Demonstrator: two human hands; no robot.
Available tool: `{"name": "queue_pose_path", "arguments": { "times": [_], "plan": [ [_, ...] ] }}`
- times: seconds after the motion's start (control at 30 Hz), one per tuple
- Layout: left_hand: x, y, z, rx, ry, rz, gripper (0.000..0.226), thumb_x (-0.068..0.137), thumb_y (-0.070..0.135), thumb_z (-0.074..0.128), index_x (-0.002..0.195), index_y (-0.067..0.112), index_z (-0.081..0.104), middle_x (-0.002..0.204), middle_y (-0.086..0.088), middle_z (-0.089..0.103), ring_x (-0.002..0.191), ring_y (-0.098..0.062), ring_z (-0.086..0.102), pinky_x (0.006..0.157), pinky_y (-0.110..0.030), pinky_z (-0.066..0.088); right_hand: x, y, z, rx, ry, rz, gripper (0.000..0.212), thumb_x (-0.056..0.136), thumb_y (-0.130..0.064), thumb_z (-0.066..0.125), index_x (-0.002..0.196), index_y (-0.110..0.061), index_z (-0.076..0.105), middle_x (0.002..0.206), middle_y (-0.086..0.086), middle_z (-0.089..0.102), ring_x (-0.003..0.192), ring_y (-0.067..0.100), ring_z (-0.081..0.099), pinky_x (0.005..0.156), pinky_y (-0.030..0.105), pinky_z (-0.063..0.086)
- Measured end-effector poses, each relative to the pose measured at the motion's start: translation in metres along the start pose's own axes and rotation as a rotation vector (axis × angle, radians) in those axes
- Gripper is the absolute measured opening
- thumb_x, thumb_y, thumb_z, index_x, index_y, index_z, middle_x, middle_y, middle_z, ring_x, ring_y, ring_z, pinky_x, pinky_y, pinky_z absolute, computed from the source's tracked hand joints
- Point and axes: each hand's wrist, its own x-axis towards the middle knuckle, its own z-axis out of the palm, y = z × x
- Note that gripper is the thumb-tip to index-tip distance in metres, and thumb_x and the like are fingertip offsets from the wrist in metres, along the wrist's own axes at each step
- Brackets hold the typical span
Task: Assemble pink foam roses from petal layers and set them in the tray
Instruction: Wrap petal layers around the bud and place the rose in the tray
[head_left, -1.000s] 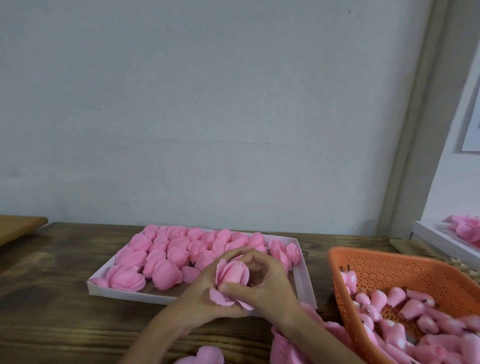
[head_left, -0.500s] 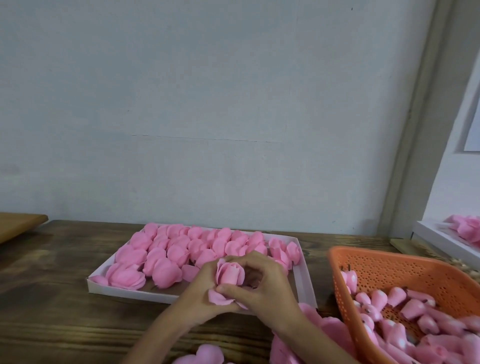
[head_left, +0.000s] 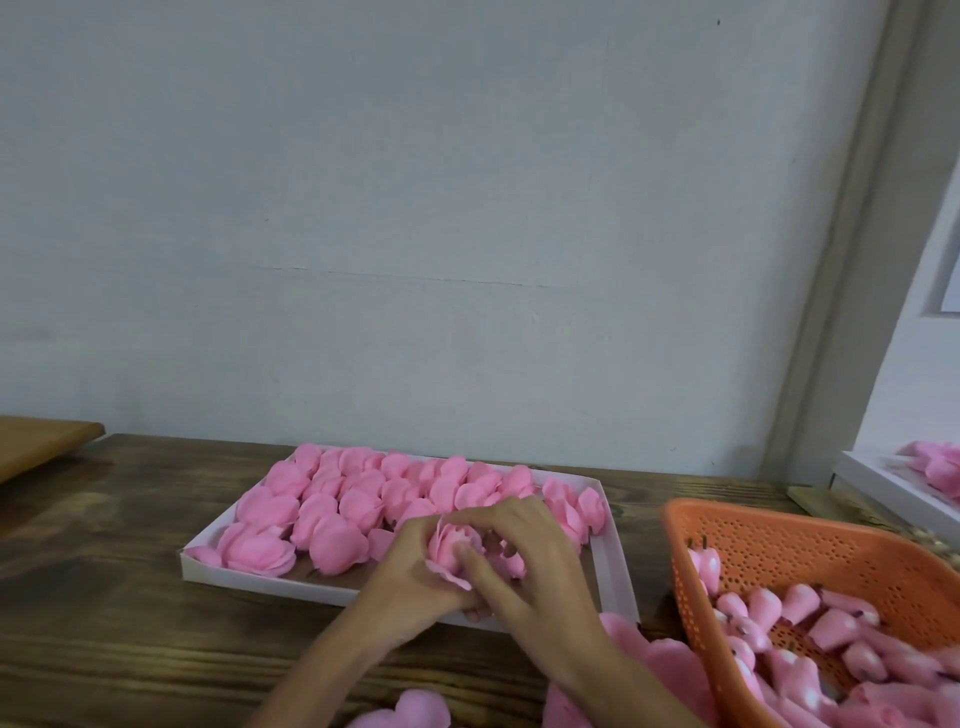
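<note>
Nearest the viewer, loose pink petal layers (head_left: 660, 670) lie heaped on the wooden table (head_left: 104, 597) at the bottom edge, just beside the orange basket (head_left: 810, 551) on the right, which holds a pile of small pink buds (head_left: 769, 603); just beyond the heap the two hands meet over the near right part of the white tray (head_left: 618, 577), with the left hand (head_left: 410, 577) cupping the half-made rose (head_left: 454, 553) from below and the side, its fingers closed around the outer petals; the right hand (head_left: 535, 566) lies over it from the right, thumb pressed to the front petals and fingers curled over the top, so both hands grip the same flower; the step in hand looks like wrapping and seating a petal layer around the bud, not yet placing it; the next move probably calls for pressing the layer snug without creasing the soft foam, then lowering the rose into the bare patch of tray floor under the hands; farther back, finished roses (head_left: 363, 499) fill the rest of the tray in close rows up to its far wall; beyond stands the pale wall (head_left: 467, 208), and at the far right a second white tray (head_left: 883, 483) with more pink flowers.
</note>
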Motion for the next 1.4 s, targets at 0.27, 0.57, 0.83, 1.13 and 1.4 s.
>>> {"name": "queue_pose_path", "arguments": {
  "times": [0.27,0.57,0.83,1.13,1.4],
  "plan": [
    [0.001,-0.003,0.000,-0.088,-0.016,-0.018,0.056,0.063,0.013,0.097,0.104,0.024,0.061,0.080,0.011,0.077,0.069,0.001,0.072,0.059,-0.011,0.054,-0.001,-0.004,-0.003,0.051,0.023,0.041,0.024,0.102,-0.041,0.058,0.124,-0.040,0.068,0.108,-0.029,0.064,0.107,0.010,0.060,0.087,0.022,0.047],
    [-0.005,0.013,0.001,-0.278,0.061,0.049,0.051,0.059,0.037,0.100,0.098,0.016,0.076,0.078,-0.016,0.074,0.062,-0.026,0.070,0.059,-0.035,0.060,-0.001,-0.010,-0.007,0.365,0.104,0.276,0.029,0.101,-0.044,0.054,0.086,-0.021,0.062,0.075,0.000,0.068,0.069,0.021,0.065,0.062,0.044,0.052],
    [-0.005,0.018,-0.002,-0.270,0.092,0.091,0.046,0.056,0.043,0.097,0.096,0.030,0.078,0.092,-0.004,0.078,0.084,-0.024,0.077,0.062,-0.041,0.064,0.002,-0.009,-0.006,0.325,0.103,0.163,0.017,0.088,-0.035,0.078,0.086,-0.020,0.071,0.079,-0.006,0.072,0.070,0.018,0.070,0.062,0.027,0.054],
    [-0.003,0.014,0.004,-0.287,0.120,0.087,0.061,0.043,0.057,0.099,0.094,0.033,0.076,0.093,-0.001,0.078,0.087,-0.019,0.077,0.064,-0.037,0.064,0.001,-0.007,-0.003,0.380,0.135,0.177,0.021,0.078,-0.018,0.084,0.092,-0.024,0.068,0.082,-0.004,0.072,0.073,0.018,0.069,0.069,0.032,0.058],
    [-0.001,0.010,0.010,-0.307,0.093,0.081,0.043,0.050,0.037,0.092,0.089,0.038,0.075,0.085,0.001,0.077,0.078,-0.018,0.077,0.056,-0.035,0.061,0.001,-0.005,-0.001,0.421,0.121,0.149,0.030,0.076,-0.004,0.077,0.088,-0.028,0.064,0.081,-0.005,0.067,0.071,0.017,0.064,0.060,0.038,0.057]
  ]
}}
